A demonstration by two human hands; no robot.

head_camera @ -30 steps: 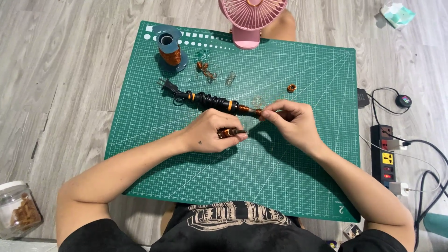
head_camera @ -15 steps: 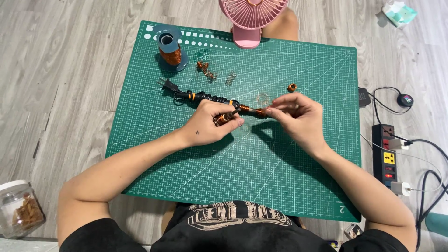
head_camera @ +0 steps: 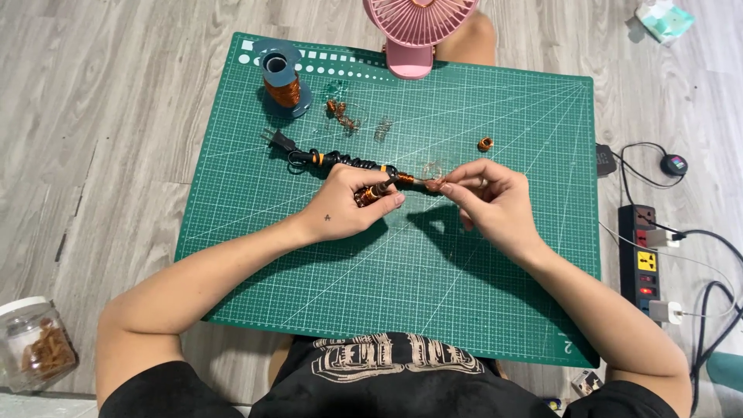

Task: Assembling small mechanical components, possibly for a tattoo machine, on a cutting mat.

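Copper-wound coil sits pinched in my left hand, fingers curled shut around it over the green cutting mat. My right hand nips a thin wire end between thumb and forefinger just beside it. Behind lie a black coiled cord, a copper wire spool and a pink fan.

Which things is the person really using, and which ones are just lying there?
Being used:
left hand pinching a small copper coil
right hand pinching fine wire near the coil
green cutting mat

Just lying about:
copper wire spool
black corded tool
small copper ring
pink fan
power strip
plastic jar
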